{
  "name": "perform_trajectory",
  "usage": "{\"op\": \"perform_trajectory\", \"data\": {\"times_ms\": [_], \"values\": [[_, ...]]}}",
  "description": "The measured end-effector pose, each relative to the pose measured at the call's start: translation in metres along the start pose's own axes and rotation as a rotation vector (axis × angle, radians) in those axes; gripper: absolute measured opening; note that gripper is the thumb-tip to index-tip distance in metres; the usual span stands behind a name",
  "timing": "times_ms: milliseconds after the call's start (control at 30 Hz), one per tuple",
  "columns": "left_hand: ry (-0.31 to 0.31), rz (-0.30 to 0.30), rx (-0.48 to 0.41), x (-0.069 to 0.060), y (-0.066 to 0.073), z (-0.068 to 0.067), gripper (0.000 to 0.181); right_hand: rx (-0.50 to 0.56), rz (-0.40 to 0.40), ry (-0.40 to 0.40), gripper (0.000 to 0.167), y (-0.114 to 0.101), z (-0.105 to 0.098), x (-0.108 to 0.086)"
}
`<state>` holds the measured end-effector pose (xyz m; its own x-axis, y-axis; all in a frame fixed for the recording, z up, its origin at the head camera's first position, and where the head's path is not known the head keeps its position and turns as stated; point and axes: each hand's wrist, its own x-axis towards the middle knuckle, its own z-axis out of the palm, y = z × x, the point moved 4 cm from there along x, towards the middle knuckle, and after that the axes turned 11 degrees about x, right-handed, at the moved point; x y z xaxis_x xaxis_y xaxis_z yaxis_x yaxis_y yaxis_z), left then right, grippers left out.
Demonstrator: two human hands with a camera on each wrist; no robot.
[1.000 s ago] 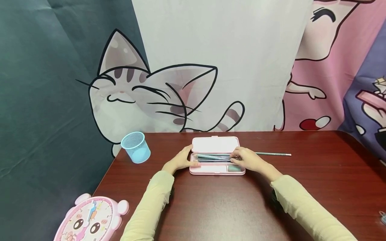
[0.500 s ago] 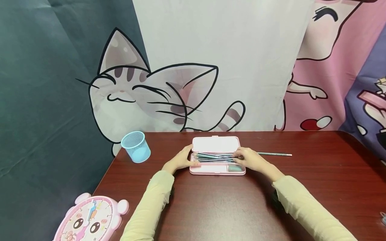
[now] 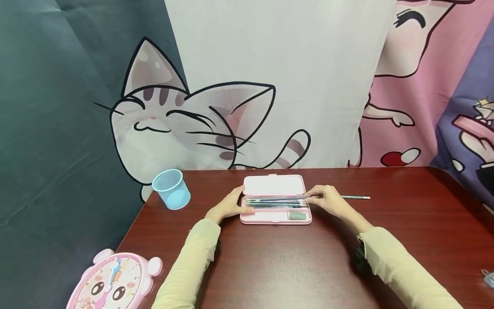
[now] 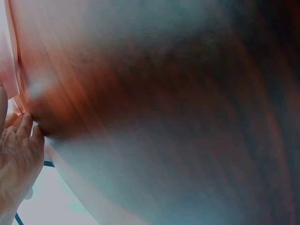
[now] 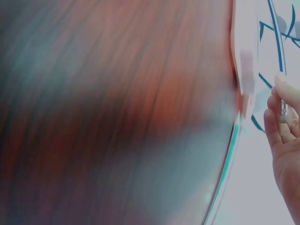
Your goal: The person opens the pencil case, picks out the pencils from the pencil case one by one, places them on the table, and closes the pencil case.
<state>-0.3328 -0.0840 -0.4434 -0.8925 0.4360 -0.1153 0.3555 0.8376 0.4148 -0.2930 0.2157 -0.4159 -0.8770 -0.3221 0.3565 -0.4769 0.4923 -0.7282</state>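
An open pink pencil case (image 3: 266, 221) lies near the table's far edge, its white-lined lid (image 3: 274, 185) folded back. Several pencils (image 3: 270, 206) fill its rear compartment, and a grey-green block (image 3: 297, 216) sits in a small front compartment. My left hand (image 3: 228, 204) grips the case's left end, thumb over the front part and fingers at the back corner. Between thumb and fingers my right hand (image 3: 327, 201) pinches a pencil (image 5: 280, 54) near its eraser end, above the case's right side. Another pencil (image 3: 356, 197) lies on the table, partly hidden behind that hand.
A light-blue mesh cup (image 3: 171, 191) stands at the table's far left. Nearer, at the left edge, is a pink animal-faced clock (image 3: 109, 281). A small bluish object (image 3: 489, 279) is cut off at the right. Printed cloth hangs behind the table.
My right hand has shifted right and slightly up, lifting a pencil above the others in the case. The remaining pencils lie more nearly parallel. My left hand keeps its hold on the case.
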Motion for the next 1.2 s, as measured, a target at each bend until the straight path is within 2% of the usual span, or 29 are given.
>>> {"op": "perform_trajectory", "data": {"times_ms": [233,433,667,900,1000,1033,1200], "values": [[0.010,0.010,-0.023,-0.002,-0.001,-0.001,0.097,0.003,0.065,0.043,0.009,0.013,-0.032,-0.016],[0.001,-0.003,-0.010,-0.001,-0.002,0.000,0.098,-0.051,0.077,0.106,0.010,0.024,-0.068,-0.033],[-0.003,0.015,-0.015,0.002,-0.001,0.000,0.100,-0.099,0.108,0.121,0.012,0.034,-0.101,-0.055],[0.011,0.058,-0.042,0.000,-0.002,0.000,0.107,-0.168,0.120,0.145,0.011,0.049,-0.119,-0.071],[0.009,0.046,-0.042,-0.001,-0.001,-0.001,0.104,-0.195,0.128,0.140,0.011,0.056,-0.122,-0.076],[0.000,0.024,-0.055,0.000,-0.001,0.000,0.103,-0.201,0.131,0.134,0.011,0.058,-0.122,-0.076],[-0.012,-0.010,-0.014,-0.001,0.002,-0.001,0.098,-0.227,0.152,0.098,0.010,0.064,-0.119,-0.075]]}}
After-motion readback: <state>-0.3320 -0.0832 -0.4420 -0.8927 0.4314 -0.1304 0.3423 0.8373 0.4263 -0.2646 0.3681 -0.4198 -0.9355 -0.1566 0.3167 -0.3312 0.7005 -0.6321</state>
